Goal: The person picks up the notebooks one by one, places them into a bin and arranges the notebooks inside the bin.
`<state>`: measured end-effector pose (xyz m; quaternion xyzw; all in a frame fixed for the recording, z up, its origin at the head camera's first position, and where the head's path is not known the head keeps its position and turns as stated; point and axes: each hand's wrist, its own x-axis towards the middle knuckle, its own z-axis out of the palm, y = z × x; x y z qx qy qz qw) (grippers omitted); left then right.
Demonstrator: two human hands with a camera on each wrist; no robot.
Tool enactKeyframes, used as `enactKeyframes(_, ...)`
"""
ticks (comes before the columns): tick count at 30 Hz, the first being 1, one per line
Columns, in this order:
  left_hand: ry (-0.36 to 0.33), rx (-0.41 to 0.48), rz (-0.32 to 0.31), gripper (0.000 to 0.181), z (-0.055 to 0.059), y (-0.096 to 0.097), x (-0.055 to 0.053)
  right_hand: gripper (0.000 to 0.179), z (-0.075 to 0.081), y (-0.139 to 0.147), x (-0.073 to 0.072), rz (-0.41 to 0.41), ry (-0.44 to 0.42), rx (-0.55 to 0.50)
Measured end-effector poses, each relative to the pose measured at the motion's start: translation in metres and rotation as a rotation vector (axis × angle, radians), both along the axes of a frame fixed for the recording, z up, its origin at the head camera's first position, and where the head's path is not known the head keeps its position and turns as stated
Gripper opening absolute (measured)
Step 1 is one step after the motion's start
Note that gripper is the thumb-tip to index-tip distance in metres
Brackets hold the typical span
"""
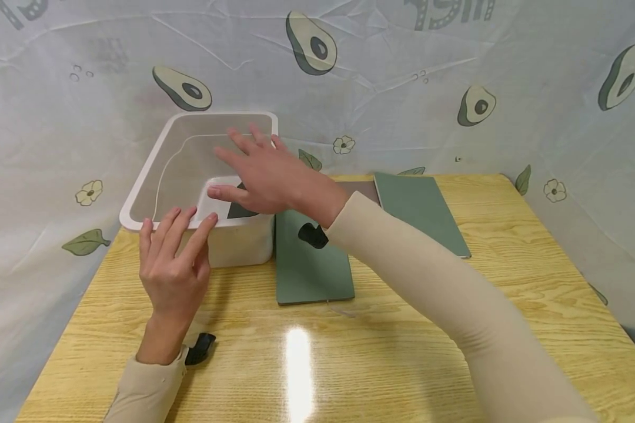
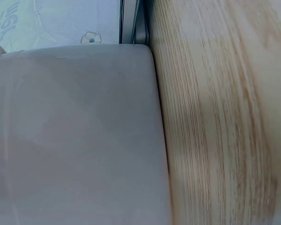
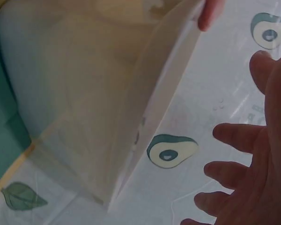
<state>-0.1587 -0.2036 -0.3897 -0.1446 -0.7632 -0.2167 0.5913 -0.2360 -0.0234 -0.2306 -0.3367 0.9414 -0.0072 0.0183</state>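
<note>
A white plastic bin (image 1: pixel 240 244) stands at the left rear of the table. My left hand (image 1: pixel 174 261) touches its front rim, the fingers extended over the edge; in the left wrist view the bin's outer wall (image 2: pixel 84 136) fills much of the picture. Over the bin's opening is my right hand (image 1: pixel 261 173), fingers spread and holding nothing. The right wrist view shows those spread fingers (image 3: pixel 236 176) beside the bin wall (image 3: pixel 79 93). Inside the bin a dark green flat thing (image 1: pixel 240 208) shows partly, the right hand covering some of it.
A green notebook (image 1: pixel 313 270) with a ribbon lies right of the bin, partly under the right forearm. Another green notebook (image 1: pixel 423 211) lies farther right, beside a grey-brown flat thing (image 1: pixel 364 190). An avocado-print sheet (image 1: pixel 370 117) hangs behind the wooden table (image 1: pixel 402 358).
</note>
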Motion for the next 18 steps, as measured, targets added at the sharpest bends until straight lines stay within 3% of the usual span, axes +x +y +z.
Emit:
enactKeyframes(6,0.013,-0.003,0.001,0.032,-0.001,0.0,0.0,0.077,-0.01,0.012,0.0,0.006,0.065,0.019)
enactKeyframes(18,0.01,-0.001,-0.004,0.029,-0.002,0.0,0.001,0.074,-0.016,0.026,-0.007,0.002,0.036,-0.033)
